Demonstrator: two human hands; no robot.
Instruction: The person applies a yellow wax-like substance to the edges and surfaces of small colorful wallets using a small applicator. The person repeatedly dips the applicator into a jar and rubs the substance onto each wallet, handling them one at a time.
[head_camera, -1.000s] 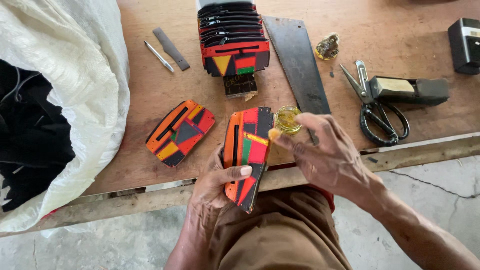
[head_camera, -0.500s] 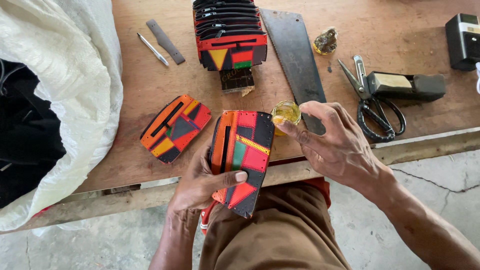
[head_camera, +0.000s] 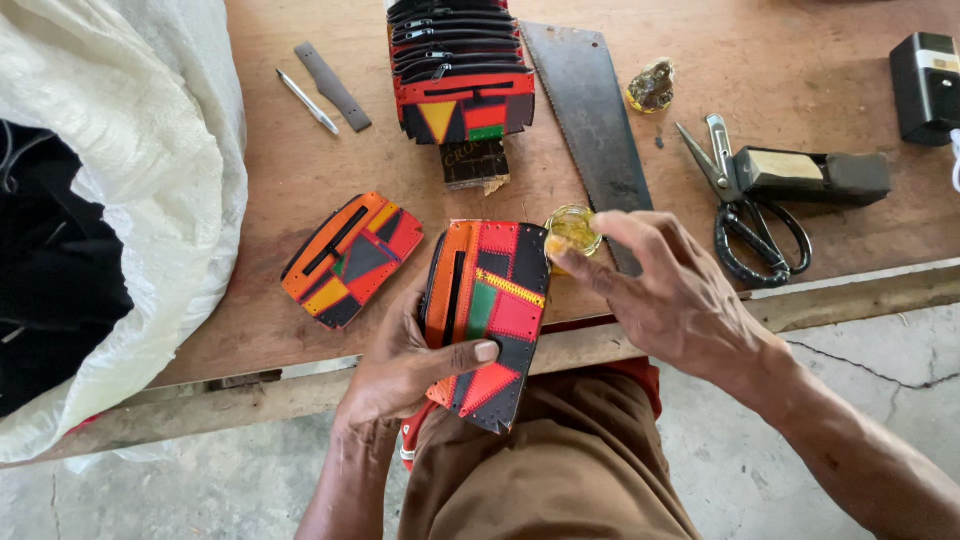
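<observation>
My left hand (head_camera: 410, 365) grips a patchwork leather pouch (head_camera: 490, 300) of orange, red, green and black pieces, held upright over the table's front edge with my thumb across its lower face. My right hand (head_camera: 670, 290) hovers just right of the pouch, fingertips at a small round container of yellow paste (head_camera: 572, 230) standing on the table beside the pouch's top corner. The fingers are spread and hold nothing I can see. A second, similar pouch (head_camera: 350, 258) lies flat on the table to the left.
A stack of several finished pouches (head_camera: 458, 70) stands at the back. A saw blade (head_camera: 590, 120), black scissors (head_camera: 750, 215), a dark block (head_camera: 815, 175), a yellowish lump (head_camera: 652, 87), a pen (head_camera: 307, 102) and a metal strip (head_camera: 333, 72) lie on the wooden table (head_camera: 300, 190). A white sack (head_camera: 130, 160) fills the left.
The pouch has been lifted slightly and turned more upright in my left hand. My right hand's fingers have opened and shifted a little right of the paste container.
</observation>
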